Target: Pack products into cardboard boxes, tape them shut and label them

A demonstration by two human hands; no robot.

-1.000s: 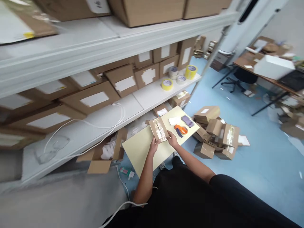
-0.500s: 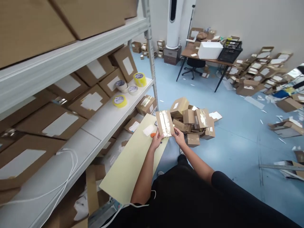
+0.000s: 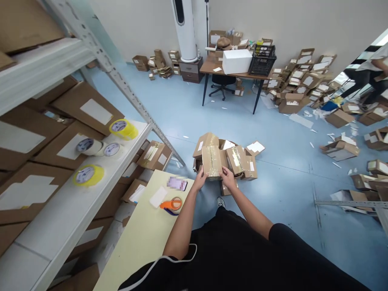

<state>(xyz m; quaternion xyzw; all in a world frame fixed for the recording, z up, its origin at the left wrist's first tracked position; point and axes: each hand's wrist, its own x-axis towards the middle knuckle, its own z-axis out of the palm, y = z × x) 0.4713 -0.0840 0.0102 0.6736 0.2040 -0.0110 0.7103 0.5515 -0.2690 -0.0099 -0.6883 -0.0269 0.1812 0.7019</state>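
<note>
A brown cardboard box with clear tape down its middle is held up in front of me. My left hand grips its near left corner, and my right hand grips the near right corner. Beyond and below it, a heap of cardboard boxes lies on the floor, partly hidden by the held box. To the left, the pale yellow table carries an orange tape dispenser, a white paper piece and a phone.
Left of me stands a metal shelf with boxes and several tape rolls. A desk bearing a white box and a black crate is at the back. Boxes pile up at right, where another person is partly visible.
My view has turned right, and the held box now sits over the floor heap instead of beside the table's end. The phone and tape dispenser have come fully into sight.
</note>
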